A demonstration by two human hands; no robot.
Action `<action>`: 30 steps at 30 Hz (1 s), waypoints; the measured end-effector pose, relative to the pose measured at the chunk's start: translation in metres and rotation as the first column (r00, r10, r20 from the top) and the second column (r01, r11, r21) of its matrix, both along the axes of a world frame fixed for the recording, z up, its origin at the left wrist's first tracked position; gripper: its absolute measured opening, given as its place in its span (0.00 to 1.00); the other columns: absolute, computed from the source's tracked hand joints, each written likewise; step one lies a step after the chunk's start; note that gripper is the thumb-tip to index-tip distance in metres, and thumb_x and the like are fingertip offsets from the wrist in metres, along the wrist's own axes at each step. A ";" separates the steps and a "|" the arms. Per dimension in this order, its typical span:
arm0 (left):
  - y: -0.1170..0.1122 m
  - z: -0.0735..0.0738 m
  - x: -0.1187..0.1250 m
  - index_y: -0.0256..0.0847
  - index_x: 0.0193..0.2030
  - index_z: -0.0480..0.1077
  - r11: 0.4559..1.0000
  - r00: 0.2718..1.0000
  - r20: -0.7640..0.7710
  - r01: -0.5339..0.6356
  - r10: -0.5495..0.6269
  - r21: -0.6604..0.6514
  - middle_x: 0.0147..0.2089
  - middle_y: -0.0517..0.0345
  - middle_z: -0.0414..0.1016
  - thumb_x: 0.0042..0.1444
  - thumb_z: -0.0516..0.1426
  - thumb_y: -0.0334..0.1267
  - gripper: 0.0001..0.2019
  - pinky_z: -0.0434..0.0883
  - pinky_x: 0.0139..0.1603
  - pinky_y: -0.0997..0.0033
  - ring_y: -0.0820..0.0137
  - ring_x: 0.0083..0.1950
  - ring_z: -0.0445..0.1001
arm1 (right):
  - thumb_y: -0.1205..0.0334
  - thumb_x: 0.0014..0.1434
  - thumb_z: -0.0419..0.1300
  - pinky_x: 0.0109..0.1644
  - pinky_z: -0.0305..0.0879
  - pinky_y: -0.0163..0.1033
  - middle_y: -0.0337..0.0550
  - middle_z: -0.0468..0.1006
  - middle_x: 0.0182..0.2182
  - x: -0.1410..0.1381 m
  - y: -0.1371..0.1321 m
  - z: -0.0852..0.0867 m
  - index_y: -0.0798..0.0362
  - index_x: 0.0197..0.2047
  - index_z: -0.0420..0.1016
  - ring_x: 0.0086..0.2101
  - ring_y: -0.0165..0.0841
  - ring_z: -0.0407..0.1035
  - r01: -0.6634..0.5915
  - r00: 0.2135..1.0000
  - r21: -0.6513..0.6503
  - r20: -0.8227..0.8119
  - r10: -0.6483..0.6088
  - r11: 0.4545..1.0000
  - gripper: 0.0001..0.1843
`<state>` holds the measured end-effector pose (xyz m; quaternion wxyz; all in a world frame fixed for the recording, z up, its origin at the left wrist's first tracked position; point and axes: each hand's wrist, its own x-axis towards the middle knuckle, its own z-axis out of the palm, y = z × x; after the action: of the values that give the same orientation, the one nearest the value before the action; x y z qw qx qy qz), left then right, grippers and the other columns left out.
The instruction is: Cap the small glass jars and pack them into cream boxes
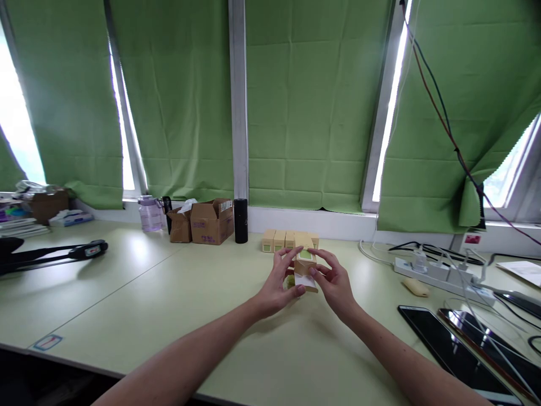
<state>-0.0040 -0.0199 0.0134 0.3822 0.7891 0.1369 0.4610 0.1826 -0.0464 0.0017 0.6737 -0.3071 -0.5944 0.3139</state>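
Between my two hands is a small tan cardboard box with a green label on its upper part. A flap at its near end hangs open, showing a pale inside. My left hand grips the box from the left, thumb low by the flap. From the right, my right hand holds it with fingertips at the top and thumb on the side. A small green item shows beside my left fingers; its kind is unclear. Just behind stands a row of several similar small boxes, partly hidden by my hands.
Along the back stand an open brown carton, a black cylinder and a purple bottle. To the right lie a power strip with cables, a beige object and a dark tablet. Black straps lie left.
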 end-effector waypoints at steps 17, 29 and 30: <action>0.004 -0.001 0.005 0.49 0.62 0.66 0.995 0.990 0.108 -0.089 0.092 -0.038 0.63 0.48 0.55 0.66 0.60 0.50 0.21 0.79 0.52 0.59 0.67 0.48 0.76 | 0.48 0.66 0.62 0.44 0.80 0.47 0.46 0.62 0.59 0.000 -0.010 0.003 0.39 0.58 0.77 0.40 0.34 0.77 -0.044 0.996 0.024 0.075 0.042 0.999 0.19; 0.008 -0.004 0.008 0.45 0.58 0.69 0.987 0.977 0.147 -0.143 0.153 -0.072 0.59 0.49 0.60 0.66 0.59 0.50 0.18 0.78 0.50 0.61 0.69 0.45 0.74 | 0.49 0.66 0.62 0.48 0.79 0.47 0.45 0.60 0.59 -0.002 -0.014 0.004 0.40 0.58 0.77 0.43 0.35 0.75 -0.111 0.991 0.055 0.079 0.106 0.992 0.19; 0.008 -0.003 0.008 0.45 0.57 0.69 0.987 0.977 0.147 -0.146 0.155 -0.070 0.59 0.49 0.60 0.66 0.58 0.50 0.18 0.78 0.49 0.62 0.69 0.45 0.74 | 0.49 0.66 0.63 0.48 0.79 0.47 0.45 0.60 0.59 -0.002 -0.014 0.004 0.40 0.58 0.77 0.43 0.35 0.75 -0.116 0.991 0.055 0.079 0.111 0.992 0.19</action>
<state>0.0039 -0.0117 0.0100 0.3785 0.7274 0.1803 0.5432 0.1809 -0.0609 0.0062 0.6407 -0.2642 -0.6450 0.3220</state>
